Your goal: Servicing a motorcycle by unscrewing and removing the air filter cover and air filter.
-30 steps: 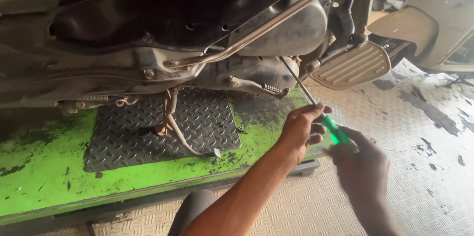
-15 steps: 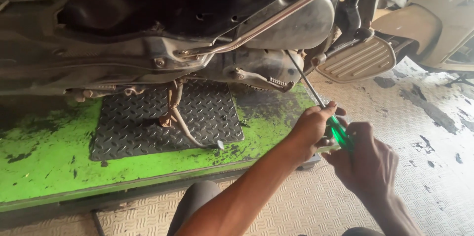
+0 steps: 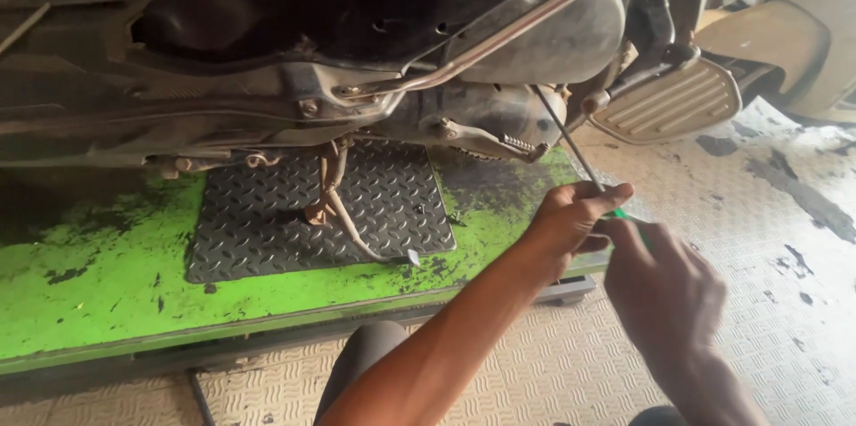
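A long screwdriver (image 3: 567,143) with a green handle points up into the underside of a motorcycle engine (image 3: 499,114). My left hand (image 3: 575,217) pinches the metal shaft just above the handle. My right hand (image 3: 664,288) wraps the green handle, which shows only as a sliver between the two hands. The tip reaches the engine casing beside the silver footrest (image 3: 673,101); the exact contact point is hidden.
The motorcycle stands on a green lift platform (image 3: 98,292) with a black diamond-plate panel (image 3: 294,221). A kickstand and spring (image 3: 334,194) hang over the panel. Grey checker-plate floor (image 3: 767,212) lies to the right. My knee (image 3: 366,355) is at the bottom.
The view has shifted slightly, and both hands with the screwdriver have stayed on the tool; my right hand now covers more of the green handle.
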